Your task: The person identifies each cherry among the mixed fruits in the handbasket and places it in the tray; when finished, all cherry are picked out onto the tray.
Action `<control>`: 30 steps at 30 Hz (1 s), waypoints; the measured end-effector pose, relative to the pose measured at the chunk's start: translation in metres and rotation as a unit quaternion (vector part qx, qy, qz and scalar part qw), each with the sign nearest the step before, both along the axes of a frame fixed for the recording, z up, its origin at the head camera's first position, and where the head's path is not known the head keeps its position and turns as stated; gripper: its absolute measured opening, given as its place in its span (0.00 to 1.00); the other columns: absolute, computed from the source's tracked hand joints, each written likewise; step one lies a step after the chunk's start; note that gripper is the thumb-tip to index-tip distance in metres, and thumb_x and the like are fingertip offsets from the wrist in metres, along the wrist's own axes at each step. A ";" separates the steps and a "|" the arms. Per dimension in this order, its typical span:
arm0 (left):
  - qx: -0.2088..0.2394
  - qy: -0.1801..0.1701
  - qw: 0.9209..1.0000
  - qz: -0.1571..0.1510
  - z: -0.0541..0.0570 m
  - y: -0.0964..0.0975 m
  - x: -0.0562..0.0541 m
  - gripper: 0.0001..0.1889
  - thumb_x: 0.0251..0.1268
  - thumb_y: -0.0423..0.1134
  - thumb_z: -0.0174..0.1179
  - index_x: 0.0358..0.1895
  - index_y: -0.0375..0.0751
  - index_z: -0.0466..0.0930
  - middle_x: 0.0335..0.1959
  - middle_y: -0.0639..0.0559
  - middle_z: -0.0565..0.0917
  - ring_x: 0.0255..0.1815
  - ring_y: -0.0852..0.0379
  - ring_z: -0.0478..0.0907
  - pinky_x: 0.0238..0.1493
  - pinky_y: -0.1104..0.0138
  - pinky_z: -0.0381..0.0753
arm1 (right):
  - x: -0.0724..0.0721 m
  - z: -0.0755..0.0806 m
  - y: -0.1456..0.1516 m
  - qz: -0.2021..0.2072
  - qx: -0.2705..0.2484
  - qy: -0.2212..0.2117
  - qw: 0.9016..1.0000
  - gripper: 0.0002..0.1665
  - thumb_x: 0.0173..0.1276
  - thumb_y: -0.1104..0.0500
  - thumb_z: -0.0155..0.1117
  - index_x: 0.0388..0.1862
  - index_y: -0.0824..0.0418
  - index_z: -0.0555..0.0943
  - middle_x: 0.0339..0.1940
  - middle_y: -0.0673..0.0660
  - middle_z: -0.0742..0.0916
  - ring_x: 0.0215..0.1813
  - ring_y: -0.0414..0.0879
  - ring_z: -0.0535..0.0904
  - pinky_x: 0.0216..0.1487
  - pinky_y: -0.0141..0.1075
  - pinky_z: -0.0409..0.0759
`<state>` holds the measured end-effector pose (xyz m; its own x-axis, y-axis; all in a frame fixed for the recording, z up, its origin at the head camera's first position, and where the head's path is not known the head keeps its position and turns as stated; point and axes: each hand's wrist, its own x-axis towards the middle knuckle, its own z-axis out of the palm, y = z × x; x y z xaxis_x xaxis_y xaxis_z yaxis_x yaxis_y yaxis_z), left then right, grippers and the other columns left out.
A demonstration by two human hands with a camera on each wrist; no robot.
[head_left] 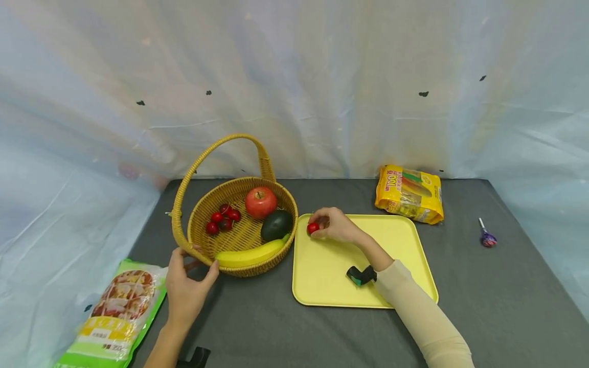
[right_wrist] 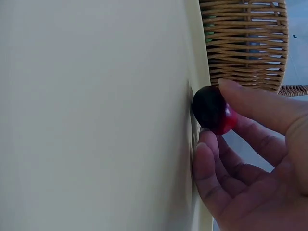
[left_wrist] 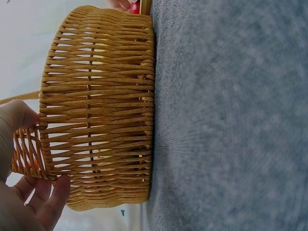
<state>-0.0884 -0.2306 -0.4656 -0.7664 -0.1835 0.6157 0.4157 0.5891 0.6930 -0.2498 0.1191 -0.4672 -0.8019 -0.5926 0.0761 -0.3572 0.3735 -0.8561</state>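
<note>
- Grey tabletop [head_left: 469, 306], pale sheeting [head_left: 313, 102] behind.
- Yellow packet [head_left: 409, 194], lollipop [head_left: 489, 239] right; green bag [head_left: 119, 312] left.
- Left hand [head_left: 185, 291] grips basket [left_wrist: 101, 96] rim; right hand [head_left: 339, 226] pinches red fruit [head_left: 313, 228] by tray [head_left: 400, 245] edge.

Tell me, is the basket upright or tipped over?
Upright: the basket stands flat on the grey tabletop, its handle arching above, the left hand holding it.

The near edge of the grey cloth-covered tabletop [head_left: 497, 317] is cut off by the head view's lower border. At the tabletop's left edge, the green-and-white plastic food bag [head_left: 121, 301] is cropped at its lower end; its fine print is illegible. In the left wrist view, the wall of the tan wicker basket [left_wrist: 96, 106] conceals most of its contents; the right hand [head_left: 339, 226] is cropped by the upper border. The yellow rectangular tray [right_wrist: 96, 115] extends beyond the right wrist view's left border.
</note>
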 end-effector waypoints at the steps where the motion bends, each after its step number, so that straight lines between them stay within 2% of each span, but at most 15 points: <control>1: 0.000 0.000 1.000 -0.001 0.000 0.000 0.000 0.25 0.48 0.20 0.71 0.52 0.21 0.72 0.46 0.35 0.76 0.47 0.60 0.74 0.46 0.77 0.78 | 0.000 0.000 0.000 0.002 0.001 0.001 1.000 0.16 0.57 0.70 0.76 0.45 0.70 0.84 0.37 0.62 0.84 0.31 0.47 0.76 0.34 0.34 0.76; 5: 0.001 0.002 1.000 -0.001 -0.001 0.000 0.000 0.26 0.47 0.20 0.71 0.52 0.22 0.73 0.46 0.36 0.76 0.47 0.59 0.74 0.45 0.78 0.77 | 0.000 0.001 0.000 0.009 0.001 -0.002 1.000 0.17 0.57 0.71 0.75 0.45 0.74 0.83 0.37 0.67 0.84 0.32 0.54 0.77 0.33 0.34 0.76; 9: 0.001 -0.002 1.000 -0.001 0.000 0.001 -0.001 0.26 0.47 0.20 0.71 0.52 0.22 0.73 0.46 0.35 0.76 0.48 0.62 0.73 0.46 0.78 0.77 | -0.001 0.002 0.001 0.013 0.005 0.001 1.000 0.19 0.57 0.70 0.76 0.46 0.74 0.82 0.38 0.68 0.84 0.33 0.57 0.78 0.33 0.33 0.75; 12: 0.001 -0.004 1.000 0.000 0.000 0.000 -0.001 0.26 0.47 0.20 0.71 0.52 0.22 0.73 0.46 0.34 0.76 0.48 0.62 0.73 0.45 0.78 0.77 | -0.003 0.007 0.005 0.014 0.021 0.010 1.000 0.20 0.58 0.65 0.77 0.48 0.70 0.83 0.39 0.64 0.85 0.33 0.50 0.78 0.34 0.33 0.77; 16: 0.005 -0.004 1.000 0.001 0.003 0.001 -0.001 0.27 0.45 0.18 0.72 0.52 0.23 0.73 0.46 0.37 0.76 0.49 0.62 0.73 0.45 0.78 0.76 | -0.009 0.024 0.013 0.019 0.044 0.010 0.999 0.24 0.61 0.61 0.76 0.54 0.70 0.82 0.48 0.66 0.84 0.33 0.49 0.79 0.36 0.36 0.79; 18: 0.005 -0.002 1.000 0.005 0.004 0.002 -0.001 0.28 0.44 0.17 0.72 0.52 0.23 0.73 0.46 0.42 0.76 0.48 0.62 0.73 0.45 0.78 0.76 | -0.012 0.035 0.015 0.024 0.053 0.012 0.998 0.25 0.62 0.60 0.75 0.55 0.70 0.81 0.51 0.67 0.83 0.33 0.50 0.78 0.36 0.37 0.79; 21: 0.004 0.000 1.000 0.014 0.007 0.005 -0.001 0.28 0.42 0.15 0.71 0.51 0.22 0.73 0.46 0.52 0.75 0.47 0.59 0.73 0.44 0.81 0.75 | -0.017 0.051 0.012 0.034 0.057 0.024 0.998 0.23 0.63 0.59 0.74 0.55 0.67 0.82 0.50 0.64 0.84 0.34 0.52 0.78 0.37 0.38 0.79; 23: 0.001 0.002 1.000 0.020 0.008 0.006 0.000 0.28 0.42 0.14 0.71 0.51 0.22 0.73 0.46 0.56 0.74 0.46 0.58 0.73 0.43 0.83 0.74 | -0.018 0.061 0.005 0.042 0.045 0.035 0.997 0.21 0.64 0.58 0.74 0.53 0.65 0.83 0.46 0.60 0.85 0.36 0.53 0.79 0.39 0.40 0.80; 26: -0.003 0.003 1.000 0.023 0.007 0.007 0.000 0.28 0.41 0.14 0.71 0.51 0.22 0.73 0.46 0.55 0.75 0.46 0.58 0.73 0.43 0.84 0.73 | -0.019 0.074 -0.012 0.061 0.008 0.038 0.997 0.19 0.65 0.59 0.72 0.52 0.67 0.83 0.41 0.57 0.86 0.39 0.54 0.80 0.43 0.44 0.82; 30: -0.007 0.004 1.000 0.019 0.002 0.003 -0.003 0.29 0.40 0.15 0.72 0.52 0.24 0.73 0.47 0.56 0.75 0.47 0.60 0.73 0.44 0.83 0.74 | -0.019 0.089 -0.042 0.094 -0.035 0.023 0.995 0.17 0.67 0.62 0.70 0.52 0.69 0.83 0.41 0.60 0.86 0.42 0.53 0.81 0.47 0.46 0.83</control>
